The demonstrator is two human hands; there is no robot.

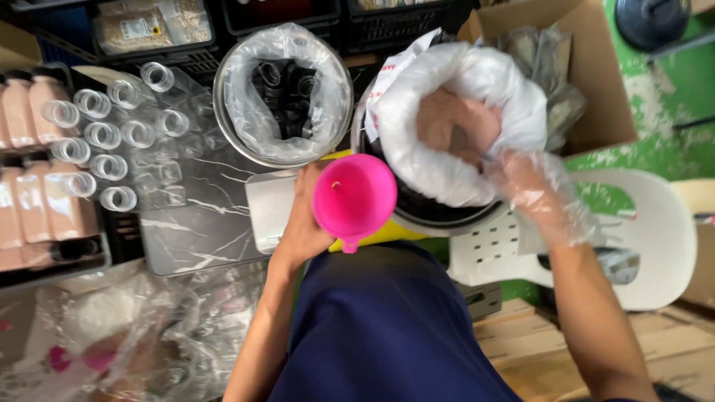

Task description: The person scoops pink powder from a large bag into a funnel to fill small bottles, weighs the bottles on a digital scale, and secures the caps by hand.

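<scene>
Left hand [302, 223]: we clasp the pink funnel [352, 197], centre frame; light, stiff plastic, grip wrapped below its rim.
Right hand [525, 186]: gloved, pinching the soft powder bag [447, 112]; floppy, hold its rim.

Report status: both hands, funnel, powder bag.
Left hand grips pink funnel. Gloved right hand reaches into white powder bag. Empty bottles stand left, apart.

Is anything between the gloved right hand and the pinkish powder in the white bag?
Nothing visible: the right hand, in a clear plastic glove, reaches straight into the open white plastic bag of pinkish powder. The left hand holds the pink plastic funnel aside.
</scene>
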